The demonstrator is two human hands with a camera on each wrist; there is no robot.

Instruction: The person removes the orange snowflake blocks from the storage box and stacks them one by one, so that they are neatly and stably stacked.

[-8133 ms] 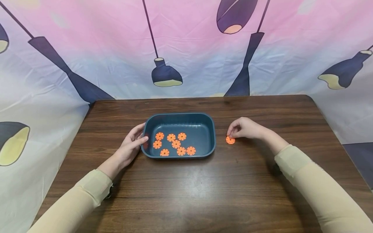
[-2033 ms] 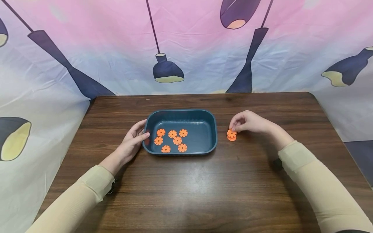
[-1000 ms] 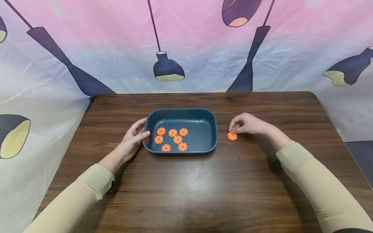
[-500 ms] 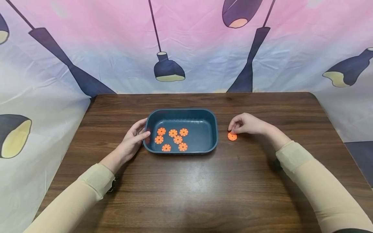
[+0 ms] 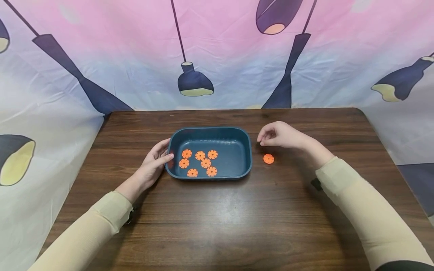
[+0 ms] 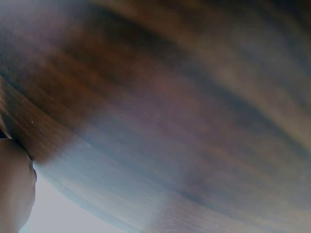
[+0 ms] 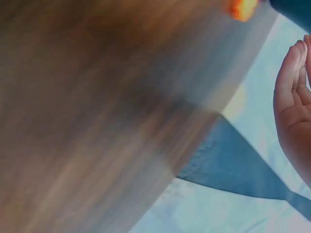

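Note:
In the head view, my left hand (image 5: pixel 154 162) holds the left end of a dark blue rectangular tray (image 5: pixel 237 176), thumb over the rim and fingers along the outer wall. Several orange notched plastic discs (image 5: pixel 205 163) lie flat inside, mostly in the tray's left half. To the right of the tray, on the table, sits an orange disc stack (image 5: pixel 268 159); from above only its top disc shows clearly. My right hand (image 5: pixel 283 134) hovers up and left of that stack, fingers bent loosely, thumb apart from them, nothing between them. Orange also appears, blurred, at the right wrist view's top edge.
A brown wood-grain table (image 5: pixel 217 226) carries everything. Behind it hangs a pastel cloth (image 5: pixel 230 75) printed with dark lamps, and it also runs along both sides.
Since the oldest frame, one disc has left the tray's lower right. My right hand set it on the disc on the table, then let go and moved up and left. Left hand stays.

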